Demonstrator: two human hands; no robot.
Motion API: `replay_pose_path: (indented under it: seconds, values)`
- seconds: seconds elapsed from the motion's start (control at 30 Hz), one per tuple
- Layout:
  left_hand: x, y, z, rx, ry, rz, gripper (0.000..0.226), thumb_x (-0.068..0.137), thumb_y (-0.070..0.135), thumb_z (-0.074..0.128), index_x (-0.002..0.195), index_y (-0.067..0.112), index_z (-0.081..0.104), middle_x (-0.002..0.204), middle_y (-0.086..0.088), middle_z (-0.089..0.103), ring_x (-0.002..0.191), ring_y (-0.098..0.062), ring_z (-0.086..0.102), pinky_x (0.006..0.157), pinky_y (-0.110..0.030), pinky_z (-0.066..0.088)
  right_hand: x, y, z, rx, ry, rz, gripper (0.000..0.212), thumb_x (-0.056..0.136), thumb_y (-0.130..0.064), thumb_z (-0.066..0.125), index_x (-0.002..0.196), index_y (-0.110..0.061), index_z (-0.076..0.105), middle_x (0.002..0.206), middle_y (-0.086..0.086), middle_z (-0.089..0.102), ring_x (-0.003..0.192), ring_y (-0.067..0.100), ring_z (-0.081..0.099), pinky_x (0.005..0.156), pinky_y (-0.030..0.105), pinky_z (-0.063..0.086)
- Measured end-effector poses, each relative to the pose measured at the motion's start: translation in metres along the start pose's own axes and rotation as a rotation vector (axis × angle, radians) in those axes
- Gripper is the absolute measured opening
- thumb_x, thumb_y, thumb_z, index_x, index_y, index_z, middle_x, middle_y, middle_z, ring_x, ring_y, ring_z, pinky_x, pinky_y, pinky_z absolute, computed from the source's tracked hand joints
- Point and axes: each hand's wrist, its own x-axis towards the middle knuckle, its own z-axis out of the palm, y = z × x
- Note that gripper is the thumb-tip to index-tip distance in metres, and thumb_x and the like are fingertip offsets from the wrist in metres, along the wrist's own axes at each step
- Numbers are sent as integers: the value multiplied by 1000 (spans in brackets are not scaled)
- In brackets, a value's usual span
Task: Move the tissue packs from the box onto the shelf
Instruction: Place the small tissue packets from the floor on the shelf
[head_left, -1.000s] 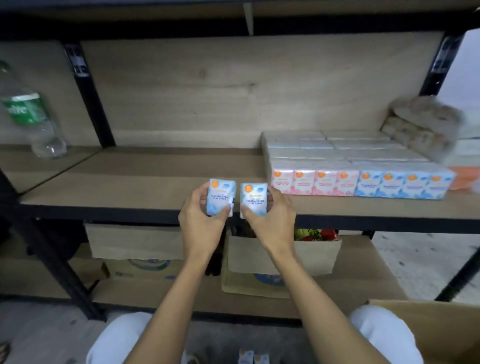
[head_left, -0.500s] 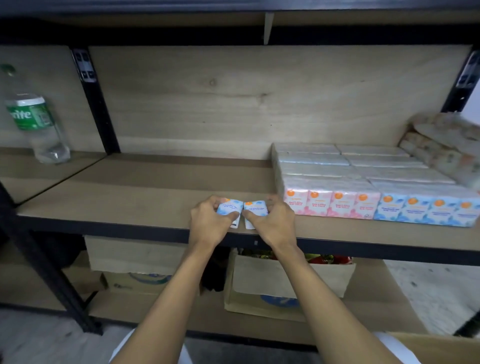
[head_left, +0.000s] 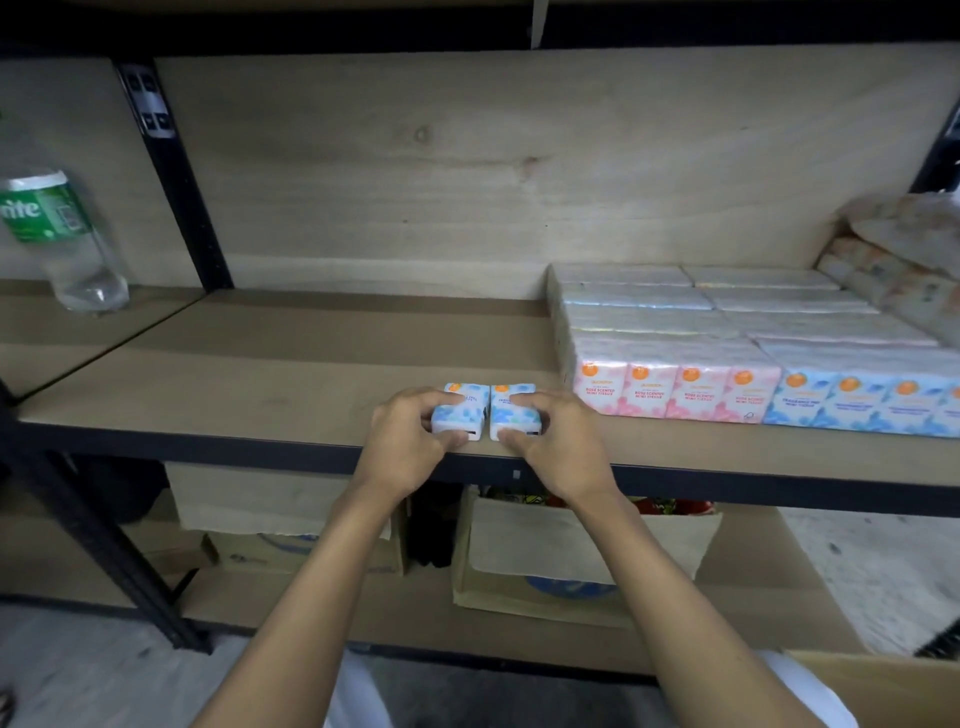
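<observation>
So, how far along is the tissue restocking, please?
Done: rows of pink packs and blue packs already stand on the shelf. In hand: the left hand grips the left loose pack, the right hand the right loose pack, lying side by side by the shelf's front edge. Left: letting go, plus whatever remains in the box, whose inside is out of view.

Single head-worn wide-angle view, close to the shelf (head_left: 291, 364)
The camera faces forward and down from just in front of the rack, with the shelf board across mid-frame and the lower shelf (head_left: 769, 582) and floor (head_left: 104, 675) beneath.
</observation>
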Motion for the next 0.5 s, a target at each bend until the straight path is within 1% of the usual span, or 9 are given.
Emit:
replay_pose_path:
  seconds: [0.1,0.23,0.37,0.5]
  values:
    - [5,2,6,6,28,4,42,70,16,84,109,23,72,109,5,67,77,-5,61,69,-1,41,4,-1,2,-26,17,-6,48,77,-26,78,123,-18,65,133,2,56,121,13,50,95,10,27]
    - [12,2,12,13,56,7,41,70,16,84,108,22,72,117,3,66,83,-8,60,71,-1,38,11,-2,2,-81,17,-15,49,78,-24,76,125,-17,64,133,2,57,120,15,51,89,5,24]
    - [20,1,12,16,53,-4,41,69,14,84,109,20,72,116,1,67,84,-9,62,70,2,38,20,-3,4,-94,8,-17,49,78,-21,76,125,-16,64,132,3,57,121,15,50,97,10,28]
    - [31,1,11,26,46,-31,43,69,13,84,110,17,72,112,0,69,84,-9,61,76,-9,40,32,-3,9,-114,6,-7,48,78,-22,75,124,-15,64,132,6,56,121,16,49,97,10,27]
